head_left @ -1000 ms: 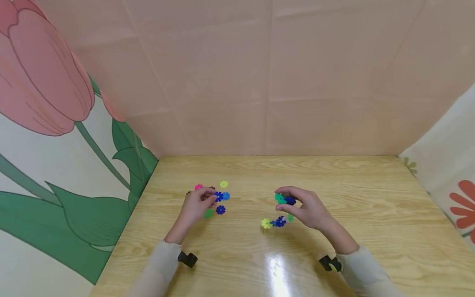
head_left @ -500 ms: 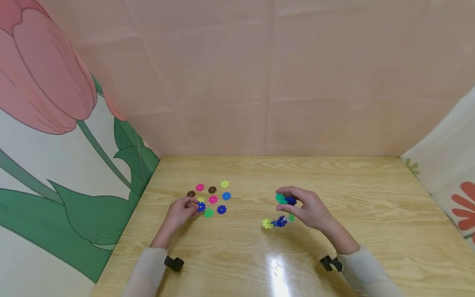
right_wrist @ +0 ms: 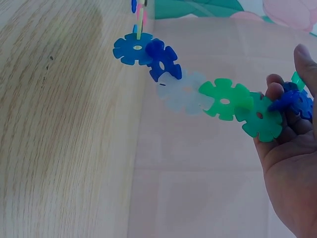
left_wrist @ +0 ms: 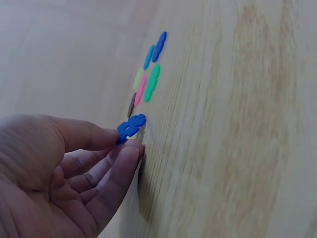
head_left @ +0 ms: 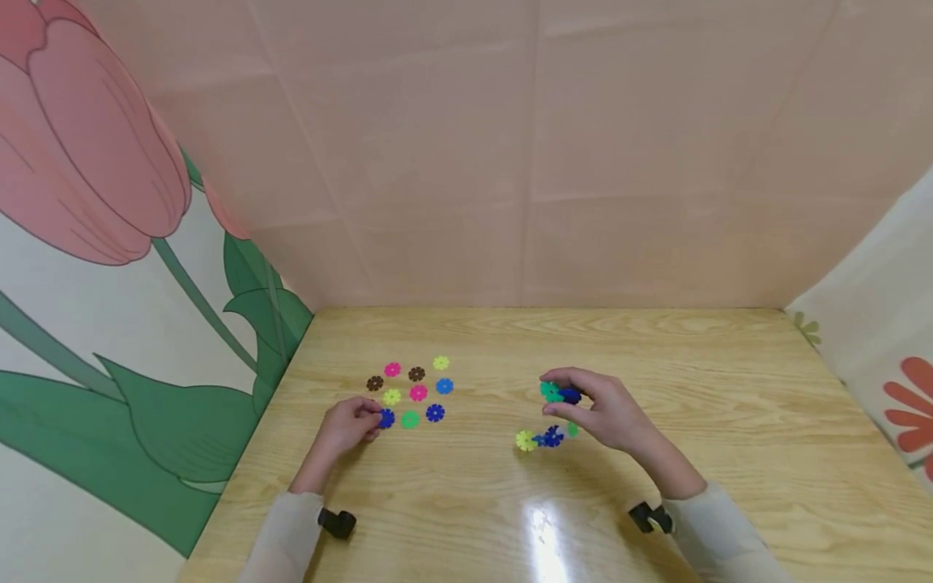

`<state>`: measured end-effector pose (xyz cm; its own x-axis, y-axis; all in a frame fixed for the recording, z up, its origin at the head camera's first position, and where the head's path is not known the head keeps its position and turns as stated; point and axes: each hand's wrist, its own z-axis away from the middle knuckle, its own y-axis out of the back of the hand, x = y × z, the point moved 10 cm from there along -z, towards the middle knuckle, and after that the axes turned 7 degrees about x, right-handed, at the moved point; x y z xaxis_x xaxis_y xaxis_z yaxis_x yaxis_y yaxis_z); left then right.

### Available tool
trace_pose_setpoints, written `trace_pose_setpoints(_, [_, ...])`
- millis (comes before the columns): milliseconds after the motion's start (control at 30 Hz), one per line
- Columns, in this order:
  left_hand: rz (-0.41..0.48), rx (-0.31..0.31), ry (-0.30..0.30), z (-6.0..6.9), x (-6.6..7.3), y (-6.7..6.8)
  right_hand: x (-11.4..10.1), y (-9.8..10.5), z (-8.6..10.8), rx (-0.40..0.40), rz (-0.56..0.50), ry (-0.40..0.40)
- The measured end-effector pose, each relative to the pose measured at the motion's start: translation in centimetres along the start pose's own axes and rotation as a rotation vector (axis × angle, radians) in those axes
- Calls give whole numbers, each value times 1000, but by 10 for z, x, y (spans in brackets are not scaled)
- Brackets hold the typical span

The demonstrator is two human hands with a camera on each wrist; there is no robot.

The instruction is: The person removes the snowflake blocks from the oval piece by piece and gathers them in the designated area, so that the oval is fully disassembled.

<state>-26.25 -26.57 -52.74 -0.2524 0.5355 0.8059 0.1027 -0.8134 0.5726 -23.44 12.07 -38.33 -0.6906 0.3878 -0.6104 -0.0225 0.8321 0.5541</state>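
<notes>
The 2 hands are well apart over the wood-grain bench (head_left: 466, 502). The left hand (head_left: 348, 425) pinches a dark blue flower disc (left_wrist: 132, 127) between thumb and fingers, at the near left edge of a loose group; whether the disc touches the bench I cannot tell. The other 9 discs lie flat to its right and beyond: 2 pink, 2 brown, 2 yellow, 1 light blue, 1 dark blue and 1 green disc (head_left: 411, 419), the last just right of the pinched piece.

To the right, the right hand (head_left: 611, 413) has its fingers curled around 1 end of a chain of linked discs (right_wrist: 225, 100). From the hand run dark blue, teal, green, clear, dark blue and lighter blue pieces, then a yellow disc (head_left: 525, 440) at the near left end.

Beyond the far edge stands a pink backdrop (head_left: 437, 162); a tulip print (head_left: 109, 146) covers the left side.
</notes>
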Motion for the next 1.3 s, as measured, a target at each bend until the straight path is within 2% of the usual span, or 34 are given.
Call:
trace_pose_setpoints(100, [-28,13,-2,1,1,1,1,-1,0,-9,-10,-1])
trace_pose_setpoints(400, [-235,53,-48,4,10,7,4,-4,1,-54,-19,-57])
trace_pose_setpoints(600, [-314,85,-100,9,23,6,0,-6,2,-82,-25,-30])
trace_pose_setpoints(767, [-312,90,-168,15,47,-4,0,-8,2,-96,-19,-34])
trace_pose_setpoints(1000, [-229,51,-276,29,87,-27,0,-7,2,-87,-23,-54])
trace_pose_setpoints(1167, [-194,26,-397,45,125,-46,0,-8,2,-88,-29,-59])
trace_pose_setpoints(1300, [-132,2,-506,62,154,-61,-2,-9,2,-89,-22,-45])
